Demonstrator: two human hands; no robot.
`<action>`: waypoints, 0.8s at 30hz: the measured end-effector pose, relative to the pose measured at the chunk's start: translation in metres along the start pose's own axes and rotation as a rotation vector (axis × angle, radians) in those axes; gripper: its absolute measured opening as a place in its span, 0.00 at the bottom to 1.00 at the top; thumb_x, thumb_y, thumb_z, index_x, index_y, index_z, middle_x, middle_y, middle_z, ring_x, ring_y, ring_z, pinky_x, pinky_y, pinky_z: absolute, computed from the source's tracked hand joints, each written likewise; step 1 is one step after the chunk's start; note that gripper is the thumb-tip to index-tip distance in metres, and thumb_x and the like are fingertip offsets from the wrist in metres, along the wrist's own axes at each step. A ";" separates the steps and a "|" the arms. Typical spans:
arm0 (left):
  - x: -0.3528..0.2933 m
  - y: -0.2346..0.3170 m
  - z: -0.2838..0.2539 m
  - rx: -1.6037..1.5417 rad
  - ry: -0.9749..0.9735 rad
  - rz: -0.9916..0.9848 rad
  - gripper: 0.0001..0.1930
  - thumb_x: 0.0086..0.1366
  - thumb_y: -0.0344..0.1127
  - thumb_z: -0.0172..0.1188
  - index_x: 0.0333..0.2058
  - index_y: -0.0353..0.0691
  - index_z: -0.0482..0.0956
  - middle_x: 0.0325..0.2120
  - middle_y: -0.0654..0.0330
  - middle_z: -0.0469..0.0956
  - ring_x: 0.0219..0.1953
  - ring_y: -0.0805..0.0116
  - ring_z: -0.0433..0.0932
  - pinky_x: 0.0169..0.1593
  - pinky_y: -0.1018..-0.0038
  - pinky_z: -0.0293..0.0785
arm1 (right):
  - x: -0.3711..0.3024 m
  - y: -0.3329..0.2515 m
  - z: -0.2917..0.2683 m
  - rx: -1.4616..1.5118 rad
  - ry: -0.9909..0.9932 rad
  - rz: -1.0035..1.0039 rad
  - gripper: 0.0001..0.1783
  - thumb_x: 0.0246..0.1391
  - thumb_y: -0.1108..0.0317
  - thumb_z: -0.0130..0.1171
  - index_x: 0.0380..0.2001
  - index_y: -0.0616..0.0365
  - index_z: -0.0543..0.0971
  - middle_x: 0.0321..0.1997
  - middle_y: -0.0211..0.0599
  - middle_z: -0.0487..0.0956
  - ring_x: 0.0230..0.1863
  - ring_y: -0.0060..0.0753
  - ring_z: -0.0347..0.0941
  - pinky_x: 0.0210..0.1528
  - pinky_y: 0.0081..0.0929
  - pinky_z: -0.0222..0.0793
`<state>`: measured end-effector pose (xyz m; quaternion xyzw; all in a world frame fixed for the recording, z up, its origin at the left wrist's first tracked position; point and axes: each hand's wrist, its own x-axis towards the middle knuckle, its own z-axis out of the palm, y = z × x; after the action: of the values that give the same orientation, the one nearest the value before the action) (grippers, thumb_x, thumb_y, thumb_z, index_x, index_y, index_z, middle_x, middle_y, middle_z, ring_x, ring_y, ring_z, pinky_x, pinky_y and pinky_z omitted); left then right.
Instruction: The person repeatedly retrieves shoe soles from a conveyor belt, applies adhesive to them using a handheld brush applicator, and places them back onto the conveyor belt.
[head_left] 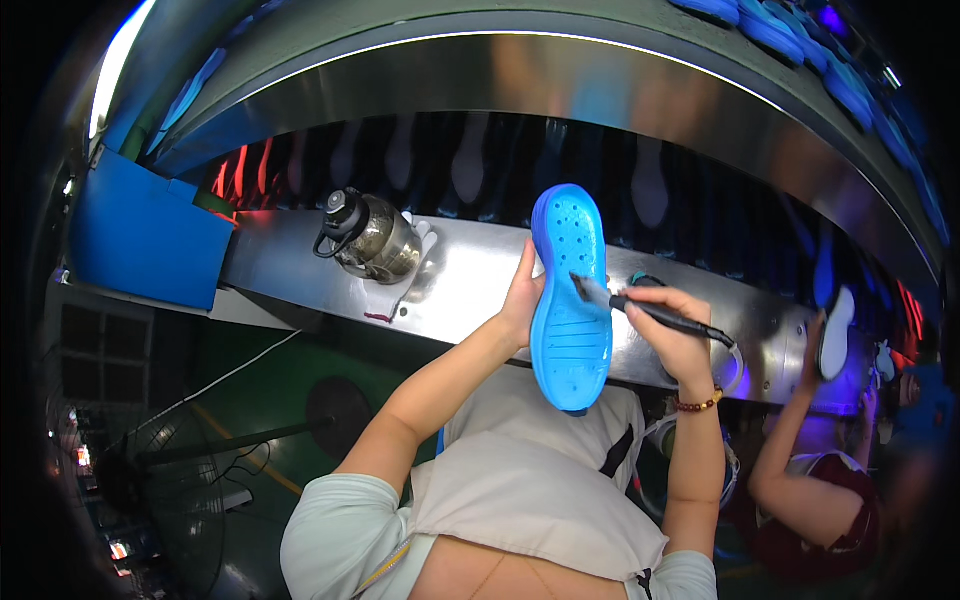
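sole: we have a glossy blue foot-shaped sole (pixel 562 322) raised over a silver metal bench (pixel 460 290), long axis pointing away from us.
sole's left edge: our left hand (pixel 522 303), nearer, grips here, fingers mostly hidden.
sole's right: our right hand (pixel 675 335) pinches a slim black-handled brush (pixel 672 319), bristles leftward at the sole's middle.

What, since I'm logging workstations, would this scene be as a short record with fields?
Left hand: holding blue shoe sole by its left edge
Right hand: holding black-handled brush, bristles at the sole's upper face
Metal bench: drinking bottle and white glove, left of the sole
Co-worker's hand: holding white-faced sole, far right
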<state>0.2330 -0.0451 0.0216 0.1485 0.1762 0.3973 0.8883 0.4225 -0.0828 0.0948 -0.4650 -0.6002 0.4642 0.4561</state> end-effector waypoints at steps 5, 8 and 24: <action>0.000 0.013 0.013 0.030 0.122 0.183 0.43 0.56 0.71 0.26 0.52 0.37 0.62 0.46 0.49 0.69 0.49 0.56 0.68 0.54 0.59 0.63 | -0.015 -0.011 0.026 -0.411 -0.075 -0.526 0.09 0.35 0.77 0.61 0.27 0.60 0.78 0.30 0.42 0.78 0.33 0.38 0.76 0.37 0.26 0.69; -0.013 0.032 0.020 -0.027 0.000 0.199 0.41 0.56 0.70 0.27 0.51 0.39 0.63 0.42 0.52 0.71 0.46 0.60 0.71 0.51 0.61 0.67 | -0.040 -0.037 0.018 -0.399 -0.391 -0.501 0.11 0.35 0.77 0.61 0.28 0.60 0.78 0.31 0.42 0.78 0.34 0.36 0.76 0.37 0.25 0.69; -0.025 0.054 0.083 0.067 -0.126 0.443 0.47 0.52 0.74 0.27 0.55 0.37 0.57 0.49 0.49 0.66 0.51 0.54 0.66 0.54 0.54 0.63 | -0.025 -0.052 0.000 -0.192 -0.305 -0.454 0.11 0.37 0.81 0.60 0.29 0.61 0.78 0.35 0.40 0.79 0.39 0.35 0.75 0.45 0.28 0.68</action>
<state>0.2173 -0.0398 0.1224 0.2377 0.0965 0.5663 0.7832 0.4195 -0.1148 0.1429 -0.2844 -0.7918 0.3559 0.4068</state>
